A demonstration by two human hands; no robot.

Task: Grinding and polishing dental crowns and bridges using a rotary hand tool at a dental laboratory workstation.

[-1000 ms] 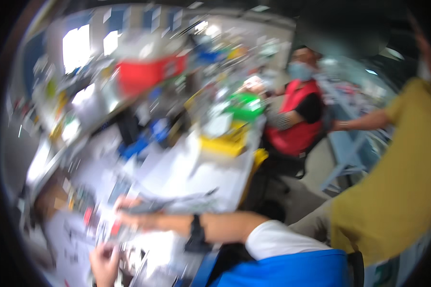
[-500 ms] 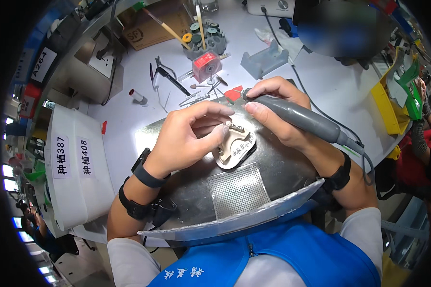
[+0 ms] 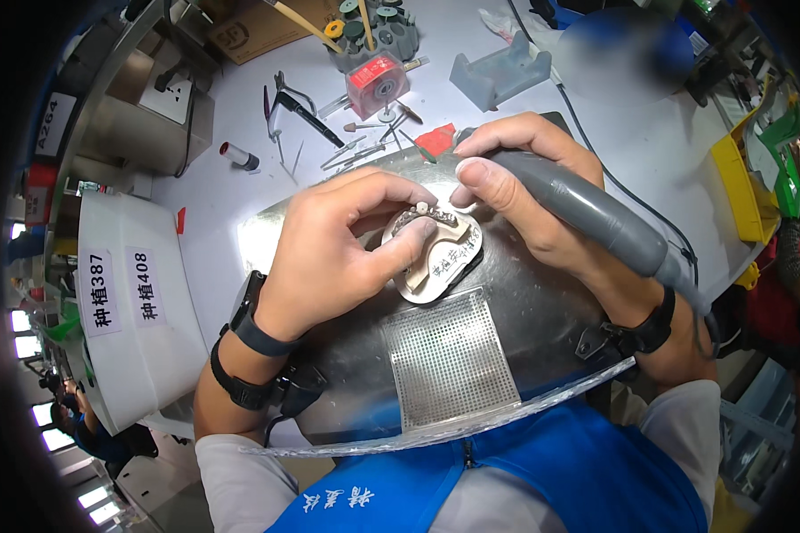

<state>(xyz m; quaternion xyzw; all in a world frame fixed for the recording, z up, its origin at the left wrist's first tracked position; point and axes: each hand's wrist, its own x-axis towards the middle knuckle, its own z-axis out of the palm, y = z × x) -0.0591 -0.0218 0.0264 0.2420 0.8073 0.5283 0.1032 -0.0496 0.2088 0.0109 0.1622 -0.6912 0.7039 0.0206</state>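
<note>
My left hand (image 3: 333, 244) holds a cream dental model (image 3: 449, 258), with the thumb on its arch and the fingers curled behind it. Handwriting marks the model's flat base, and a small dark metal framework with a whitish tooth-like piece lies along the arch, partly covered by the fingers. My right hand (image 3: 542, 226) grips a thick grey rotary handpiece (image 3: 596, 209), its front end between thumb and fingers just right of the model. The handpiece tip is hidden. Both hands are over a shiny metal work surface (image 3: 329, 355).
A perforated metal grate (image 3: 449, 364) lies nearer me, before a clear shield edge. Loose burs, a black pen (image 3: 316, 124), a red-topped clear box (image 3: 378, 84) and a grey holder (image 3: 502, 75) sit beyond. White bins (image 3: 138, 302) stand left, a yellow bin (image 3: 742, 195) right.
My right thumb and handpiece have come closer to the model. The left thumb has shifted over the arch. The whole view has moved slightly.
</note>
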